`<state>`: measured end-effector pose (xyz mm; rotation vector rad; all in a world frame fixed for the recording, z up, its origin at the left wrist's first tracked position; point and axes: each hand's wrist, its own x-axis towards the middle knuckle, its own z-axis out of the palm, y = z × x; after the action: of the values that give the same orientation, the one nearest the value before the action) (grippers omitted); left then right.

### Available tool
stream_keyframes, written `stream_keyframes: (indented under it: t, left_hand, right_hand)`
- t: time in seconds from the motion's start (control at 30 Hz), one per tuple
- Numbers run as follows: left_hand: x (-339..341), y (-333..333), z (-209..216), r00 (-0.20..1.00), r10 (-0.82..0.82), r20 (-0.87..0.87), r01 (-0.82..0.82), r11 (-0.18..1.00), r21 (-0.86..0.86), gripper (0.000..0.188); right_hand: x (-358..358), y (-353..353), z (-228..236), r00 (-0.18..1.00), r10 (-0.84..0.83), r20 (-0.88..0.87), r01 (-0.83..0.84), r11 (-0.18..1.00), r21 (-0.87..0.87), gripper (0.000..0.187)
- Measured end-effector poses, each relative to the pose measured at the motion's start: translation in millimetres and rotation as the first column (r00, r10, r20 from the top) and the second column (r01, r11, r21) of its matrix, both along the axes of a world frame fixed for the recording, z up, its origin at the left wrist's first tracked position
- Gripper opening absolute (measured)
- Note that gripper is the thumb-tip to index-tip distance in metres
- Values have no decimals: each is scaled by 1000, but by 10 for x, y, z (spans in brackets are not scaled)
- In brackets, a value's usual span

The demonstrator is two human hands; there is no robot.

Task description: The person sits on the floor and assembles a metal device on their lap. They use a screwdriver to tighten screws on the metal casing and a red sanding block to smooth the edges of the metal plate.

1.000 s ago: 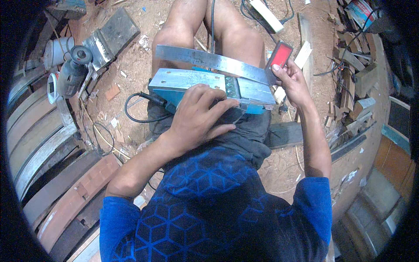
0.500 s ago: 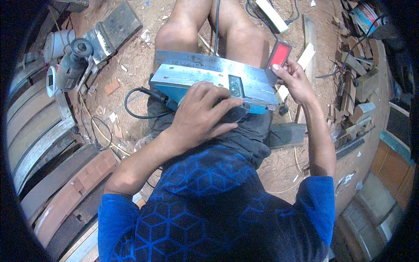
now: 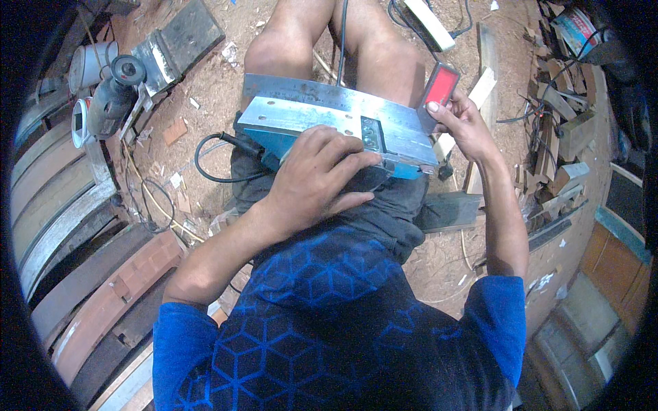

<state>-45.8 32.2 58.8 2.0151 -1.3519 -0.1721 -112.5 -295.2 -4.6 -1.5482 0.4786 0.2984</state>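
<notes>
There, the gap had closed! The steel try square (image 3: 339,99), earlier clear of the upturned electric planer (image 3: 312,118) on the dark shorts (image 3: 387,218), met its sole (image 3: 277,114); the right hand (image 3: 469,129) pinched the red-faced handle (image 3: 441,85), the left hand (image 3: 312,171) curled firmly round the planer's near side.

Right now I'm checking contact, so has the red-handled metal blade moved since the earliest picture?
Yes: judged against the blue planer, the metal blade has shifted downward in the view, and the gap between them no longer shows.

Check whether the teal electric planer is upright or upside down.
Upside down: the teal electric planer has its flat silver metal sole facing up.
</notes>
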Motion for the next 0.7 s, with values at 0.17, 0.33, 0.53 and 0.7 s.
stream_keyframes:
  t: [0.17, 0.33, 0.53, 0.7]
  left_hand:
    - [-3, 14, -26, 1000, 5, -19, -5, 1000, -28, 59]
    - [6, 23, -20, 1000, 5, -31, -6, 999, -38, 57]
    - [4, 36, -59, 1000, 8, -22, -9, 999, -46, 55]
    - [5, 33, -85, 999, 7, -33, -9, 998, -64, 54]
  right_hand:
    - [-1, -2, -5, 1000, 15, 21, -15, 1000, 23, 42]
    - [-13, -32, -49, 1000, 10, -6, -10, 1000, -16, 44]
    - [-6, 30, -13, 999, -41, 15, 41, 999, 24, 51]
    - [-16, -18, -45, 1000, -25, -12, 25, 1000, -11, 52]
